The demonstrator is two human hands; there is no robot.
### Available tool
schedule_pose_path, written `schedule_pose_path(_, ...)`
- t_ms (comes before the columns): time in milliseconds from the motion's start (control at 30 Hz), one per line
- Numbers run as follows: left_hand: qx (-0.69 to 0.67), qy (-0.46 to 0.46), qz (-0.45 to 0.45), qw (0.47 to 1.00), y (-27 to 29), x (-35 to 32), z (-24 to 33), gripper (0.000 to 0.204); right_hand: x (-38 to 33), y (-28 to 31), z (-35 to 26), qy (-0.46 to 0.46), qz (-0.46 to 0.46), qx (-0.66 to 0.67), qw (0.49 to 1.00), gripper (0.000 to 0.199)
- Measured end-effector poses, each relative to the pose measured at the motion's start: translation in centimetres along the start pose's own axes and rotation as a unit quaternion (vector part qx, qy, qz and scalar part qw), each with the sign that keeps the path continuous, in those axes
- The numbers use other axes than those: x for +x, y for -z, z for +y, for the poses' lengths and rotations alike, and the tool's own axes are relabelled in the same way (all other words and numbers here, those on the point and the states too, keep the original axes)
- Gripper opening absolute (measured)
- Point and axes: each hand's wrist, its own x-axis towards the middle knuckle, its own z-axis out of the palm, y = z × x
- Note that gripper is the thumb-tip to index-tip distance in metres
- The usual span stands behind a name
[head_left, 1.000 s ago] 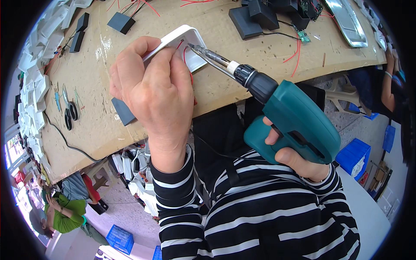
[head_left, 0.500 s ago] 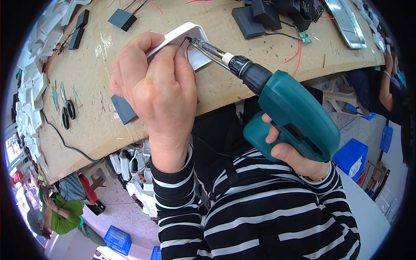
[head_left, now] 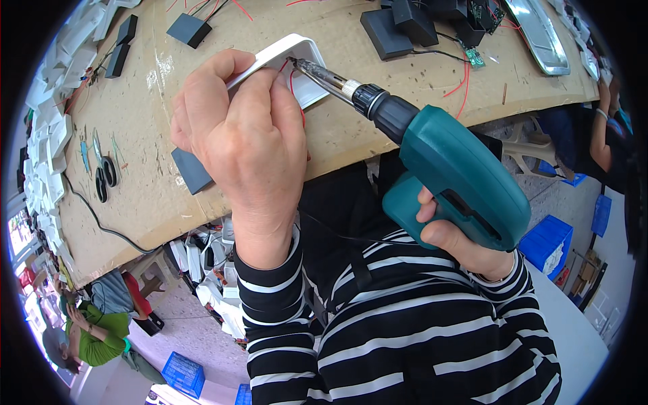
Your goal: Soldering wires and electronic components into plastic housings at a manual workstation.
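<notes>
My left hand point(head_left: 246, 145) is closed around a white plastic casing point(head_left: 309, 89), near the table's front edge. Its fingers press into the casing, by a thin red wire point(head_left: 292, 82); whether they pinch the wire is hidden. My right hand point(head_left: 466, 251) grips the handle of a green pistol-shaped soldering gun point(head_left: 466, 172). The gun's metal tip points up and left into the casing, at a small dark spot by the red wire's end. A flat dark block point(head_left: 192, 170) lies partly under my left hand.
Black-handled scissors point(head_left: 105, 177) and a dark cable point(head_left: 101, 219) lie at left, beside piled white casings point(head_left: 47, 169). Black boxes point(head_left: 386, 35), a green circuit board point(head_left: 475, 57) and a metal tray point(head_left: 538, 37) occupy the far right. Other people sit at both sides.
The soldering gun's body has shifted very slightly left, its tip staying at the same spot in the casing. My left hand and the casing are nearly still.
</notes>
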Motion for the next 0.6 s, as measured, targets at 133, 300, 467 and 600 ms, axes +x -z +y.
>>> schedule_pose_path(133,0.005,0.002,0.001,1.000,0.01,0.02,0.15,0.008,0.07,-0.32,-0.10,-0.014,0.014,0.039,0.999,0.046)
schedule_pose_path(300,-0.001,0.005,-0.001,1.000,-0.02,-0.02,0.08,0.009,-0.15,-0.08,-0.13,-0.006,0.007,-0.035,0.999,0.055)
schedule_pose_path(467,0.014,0.005,-0.011,1.000,0.43,0.29,0.56,0.008,-0.16,-0.19,0.04,-0.002,0.018,-0.030,0.999,0.054)
schedule_pose_path(600,0.002,0.005,0.002,1.000,-0.01,0.07,0.20,0.008,-0.27,-0.06,0.15,0.010,0.011,-0.051,0.999,0.053)
